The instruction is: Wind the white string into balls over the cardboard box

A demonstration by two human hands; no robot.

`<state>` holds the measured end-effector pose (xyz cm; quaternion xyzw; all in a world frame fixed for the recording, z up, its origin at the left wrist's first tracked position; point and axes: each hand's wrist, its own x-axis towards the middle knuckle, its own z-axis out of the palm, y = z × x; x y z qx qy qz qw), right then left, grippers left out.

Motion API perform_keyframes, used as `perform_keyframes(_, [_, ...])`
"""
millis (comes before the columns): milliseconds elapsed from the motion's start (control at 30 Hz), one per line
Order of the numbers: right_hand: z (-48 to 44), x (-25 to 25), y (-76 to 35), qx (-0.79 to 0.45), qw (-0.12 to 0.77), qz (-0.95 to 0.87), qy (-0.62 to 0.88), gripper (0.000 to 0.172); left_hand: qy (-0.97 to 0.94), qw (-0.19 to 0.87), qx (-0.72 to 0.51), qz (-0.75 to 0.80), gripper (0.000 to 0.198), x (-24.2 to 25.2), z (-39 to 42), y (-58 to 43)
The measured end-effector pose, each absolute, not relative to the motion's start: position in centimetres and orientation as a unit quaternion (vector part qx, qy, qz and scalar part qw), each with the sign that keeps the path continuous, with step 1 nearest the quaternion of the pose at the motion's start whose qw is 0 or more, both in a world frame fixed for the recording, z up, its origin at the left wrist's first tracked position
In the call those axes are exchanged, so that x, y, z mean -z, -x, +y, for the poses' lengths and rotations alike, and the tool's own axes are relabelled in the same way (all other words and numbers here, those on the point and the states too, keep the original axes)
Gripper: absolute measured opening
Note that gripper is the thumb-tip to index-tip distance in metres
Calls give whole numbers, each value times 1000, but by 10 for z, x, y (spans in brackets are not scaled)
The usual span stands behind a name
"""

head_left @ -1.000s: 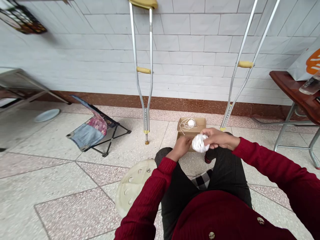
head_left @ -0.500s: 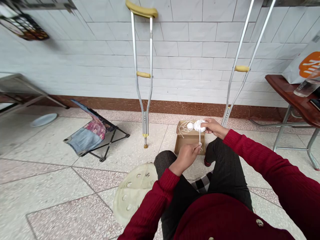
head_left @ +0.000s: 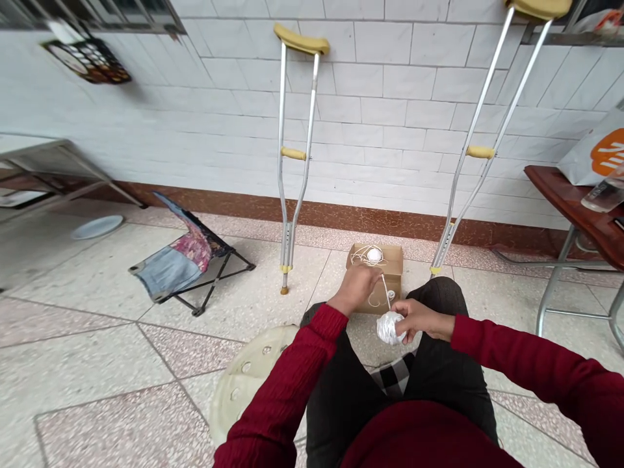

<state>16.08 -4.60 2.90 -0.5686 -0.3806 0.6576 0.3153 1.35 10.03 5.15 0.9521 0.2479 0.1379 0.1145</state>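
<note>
My right hand (head_left: 417, 318) grips a wound white ball of string (head_left: 390, 328) above my knees. My left hand (head_left: 355, 289) pinches a taut white string (head_left: 385, 289) that runs up from the ball area toward a cardboard box (head_left: 385, 292). The box stands open on the floor just past my knees. In it lie a smaller white ball of string (head_left: 374, 255) and loose loops. My left hand partly hides the box's near side.
Two aluminium crutches (head_left: 296, 162) (head_left: 480, 151) lean on the tiled wall either side of the box. A low folding seat (head_left: 188, 260) stands at left, and a round perforated plastic lid (head_left: 248, 370) lies by my left leg. A brown table (head_left: 570, 195) stands at right.
My right hand has brought the string ball down from above the box toward my knees. My left hand has moved up slightly, still on the string. The view has tilted slightly.
</note>
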Motion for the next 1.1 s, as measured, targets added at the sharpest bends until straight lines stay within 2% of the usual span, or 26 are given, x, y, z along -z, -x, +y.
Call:
perform_keyframes(133, [-14,-20,-173,-589,371,-326,640,18,-959,6,-146,244,24,-91,92,-16])
perform_keyframes(267, [21,-31,-187,-502,389,-371,677,19,-963,-28,-160,216,23,-99,68,-17])
perform_keyframes(367, [43,-49,-195,-448,449,-372,677,22,-965,-3,-168,203,24,-82,53,-17])
perform_keyframes(500, [54,-76,-197,-460,513,-351,635,24,-924,96,-212,303,29,-50,54,-8])
perform_keyframes(633, [31,-82,-187,-580,460,-374,558,33,-898,177,-226,334,31,-23,59,4])
perform_keyframes(833, [-19,-42,-162,-687,409,-352,488,35,-873,312,-195,320,23,5,52,0])
perform_keyframes(900, [-31,-22,-156,-697,391,-351,488,36,-893,313,-157,283,26,7,56,-3])
perform_keyframes(1100, [-47,28,-155,-710,360,-320,513,44,-943,216,-57,248,33,9,79,-11])
